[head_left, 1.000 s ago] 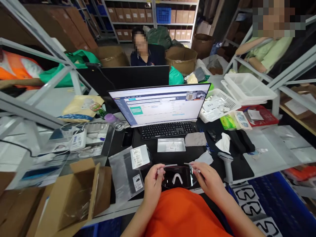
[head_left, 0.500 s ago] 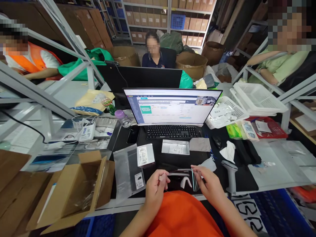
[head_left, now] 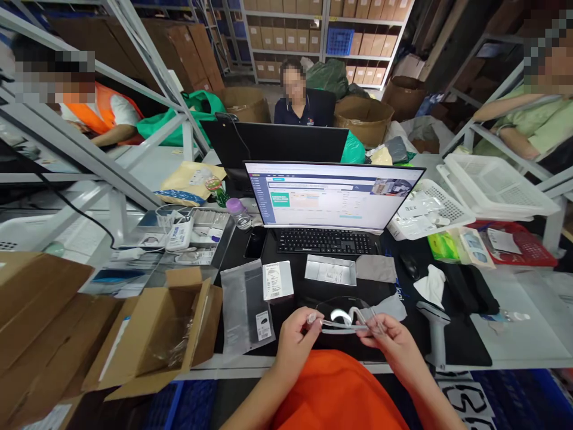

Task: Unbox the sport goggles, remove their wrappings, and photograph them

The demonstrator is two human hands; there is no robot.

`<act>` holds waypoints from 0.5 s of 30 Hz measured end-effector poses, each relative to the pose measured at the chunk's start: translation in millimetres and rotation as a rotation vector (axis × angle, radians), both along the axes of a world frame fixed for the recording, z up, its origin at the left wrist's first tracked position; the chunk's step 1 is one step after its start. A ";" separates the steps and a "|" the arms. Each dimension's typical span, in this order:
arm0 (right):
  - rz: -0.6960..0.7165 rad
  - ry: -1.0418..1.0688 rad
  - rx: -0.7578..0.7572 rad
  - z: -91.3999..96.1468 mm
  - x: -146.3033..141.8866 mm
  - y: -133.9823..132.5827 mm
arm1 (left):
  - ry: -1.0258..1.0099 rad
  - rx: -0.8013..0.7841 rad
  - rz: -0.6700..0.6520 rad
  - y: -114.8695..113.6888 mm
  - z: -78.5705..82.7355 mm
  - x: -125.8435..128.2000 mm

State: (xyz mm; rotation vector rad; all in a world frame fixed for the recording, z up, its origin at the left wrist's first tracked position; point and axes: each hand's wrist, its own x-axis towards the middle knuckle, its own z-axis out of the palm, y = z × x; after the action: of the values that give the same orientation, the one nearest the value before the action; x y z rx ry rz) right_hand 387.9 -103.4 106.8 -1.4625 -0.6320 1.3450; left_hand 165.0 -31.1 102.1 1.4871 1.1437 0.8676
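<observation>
Carefully, a person's left hand [head_left: 295, 341] and right hand [head_left: 388, 349] are holding a pair of wraparound safety glasses [head_left: 344, 325] edge-on in the head view, just above a black desk mat [head_left: 290, 289]. The left hand's fingers [head_left: 313, 319] are pinching one end of the glasses, while the right hand's fingers [head_left: 370, 334] are clamping the other end, so the glasses are spanning the gap between the two hands and touching both. A white nosepiece [head_left: 342, 316] is curving up at their middle, between the hands. Nearby on the mat, a clear plastic bag [head_left: 244, 310] with a label is lying left of the hands, with a small white carton [head_left: 277, 280] resting beside it. A shallow metal tray [head_left: 330, 270] and a grey cloth [head_left: 376, 269] are sitting farther ahead, in front of a black keyboard [head_left: 324, 241]. A barcode scanner [head_left: 433, 331] is lying just beside the right hand.
</observation>
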 end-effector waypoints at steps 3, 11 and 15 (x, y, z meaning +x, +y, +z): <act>-0.003 0.054 -0.015 1.2 5.9 -3.6 | 0.016 -0.022 -0.022 0.4 -2.3 0.2; -0.015 0.014 -0.028 2.9 31.2 -19.1 | -0.007 -0.205 -0.147 -3.5 -24.6 10.5; -0.087 -0.016 -0.047 -7.9 49.6 -28.9 | 0.075 -0.134 -0.209 -0.8 -36.3 19.7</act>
State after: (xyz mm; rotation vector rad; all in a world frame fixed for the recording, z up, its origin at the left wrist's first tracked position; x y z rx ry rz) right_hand 437.5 -132.3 98.9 -1.5224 -0.5437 1.2896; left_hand 184.7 -31.9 65.7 1.5071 1.0574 0.5855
